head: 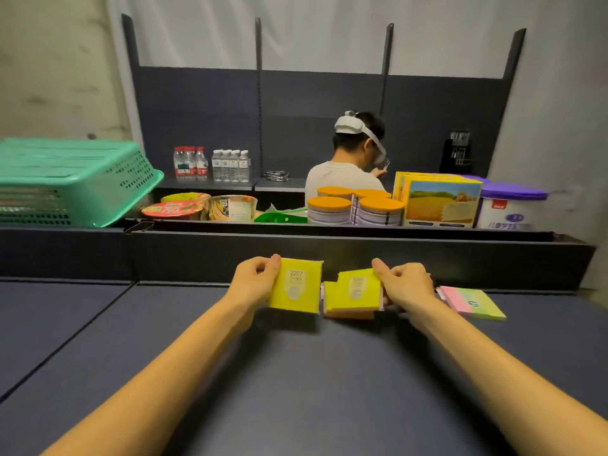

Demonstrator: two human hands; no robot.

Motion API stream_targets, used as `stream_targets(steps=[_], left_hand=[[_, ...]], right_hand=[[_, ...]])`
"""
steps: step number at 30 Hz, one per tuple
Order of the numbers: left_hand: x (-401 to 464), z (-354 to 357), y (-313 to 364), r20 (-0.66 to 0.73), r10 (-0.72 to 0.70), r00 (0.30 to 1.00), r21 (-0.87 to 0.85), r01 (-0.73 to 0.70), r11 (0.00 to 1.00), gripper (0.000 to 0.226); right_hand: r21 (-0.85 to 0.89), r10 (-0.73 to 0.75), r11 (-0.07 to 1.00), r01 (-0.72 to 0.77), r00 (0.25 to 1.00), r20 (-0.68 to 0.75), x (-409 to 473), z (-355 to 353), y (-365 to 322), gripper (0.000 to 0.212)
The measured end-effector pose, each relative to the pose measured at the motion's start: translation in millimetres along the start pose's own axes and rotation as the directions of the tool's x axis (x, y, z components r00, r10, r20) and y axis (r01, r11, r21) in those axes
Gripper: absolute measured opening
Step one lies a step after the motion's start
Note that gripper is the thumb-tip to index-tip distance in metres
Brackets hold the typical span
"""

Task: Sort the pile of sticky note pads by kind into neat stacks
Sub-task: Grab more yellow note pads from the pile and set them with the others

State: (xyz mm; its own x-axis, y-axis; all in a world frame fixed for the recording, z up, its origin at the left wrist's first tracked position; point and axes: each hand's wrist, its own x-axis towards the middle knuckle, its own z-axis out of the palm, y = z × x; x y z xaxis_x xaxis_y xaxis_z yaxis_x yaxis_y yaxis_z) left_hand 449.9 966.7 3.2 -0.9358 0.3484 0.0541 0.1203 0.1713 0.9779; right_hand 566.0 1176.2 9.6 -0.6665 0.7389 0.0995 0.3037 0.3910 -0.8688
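My left hand (pixel 255 279) grips a yellow sticky note pad (pixel 296 286) with a white "2207" label, lifted and tilted above the dark shelf surface (pixel 296 373). My right hand (pixel 406 284) pinches a second yellow pad (pixel 357 286) by its right edge, just over a small pile of pads (pixel 348 312) with yellow, pink and orange edges showing. A pink and green striped pad (pixel 470 302) lies flat to the right of my right hand.
A dark raised ledge (pixel 329 258) runs behind the pads. Beyond it sit a green plastic basket (pixel 75 182), noodle bowls (pixel 174 209), orange-lidded tins (pixel 355 205), a yellow box (pixel 441 202) and a purple-lidded tub (pixel 510 205). A person (pixel 348 169) stands at the far shelf with water bottles (pixel 210 164).
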Motion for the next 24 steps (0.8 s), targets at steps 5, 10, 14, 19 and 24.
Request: stream_targets(steps=[5,10,14,19,24], left_hand=[[-8.8,8.9,5.1,-0.103,0.017,0.995,-0.005,-0.018,1.000,0.029],[-13.3,13.9,10.0,-0.140,0.045,0.989,0.013,-0.044,0.999,0.026],[-12.8,18.9,16.5,-0.138,0.081,0.987,0.022,-0.079,0.997,0.024],[-10.4,23.7,17.7,-0.094,0.114,0.989,0.027,-0.112,0.993,0.030],[-4.6,33.6,21.1,-0.045,0.102,0.994,0.007,-0.101,0.995,0.030]], right_hand=[[-0.087,-0.066,0.993,0.076,0.991,0.120,21.1,1.3,3.7,0.053],[-0.167,-0.167,0.968,0.186,0.979,0.121,29.1,2.5,10.0,0.050],[-0.156,-0.201,0.964,0.215,0.975,0.098,26.7,-5.5,7.7,0.044],[-0.160,-0.201,0.965,0.208,0.978,0.061,21.9,-21.4,3.8,0.040],[-0.203,-0.191,0.961,0.188,0.982,0.005,16.6,-37.5,7.5,0.039]])
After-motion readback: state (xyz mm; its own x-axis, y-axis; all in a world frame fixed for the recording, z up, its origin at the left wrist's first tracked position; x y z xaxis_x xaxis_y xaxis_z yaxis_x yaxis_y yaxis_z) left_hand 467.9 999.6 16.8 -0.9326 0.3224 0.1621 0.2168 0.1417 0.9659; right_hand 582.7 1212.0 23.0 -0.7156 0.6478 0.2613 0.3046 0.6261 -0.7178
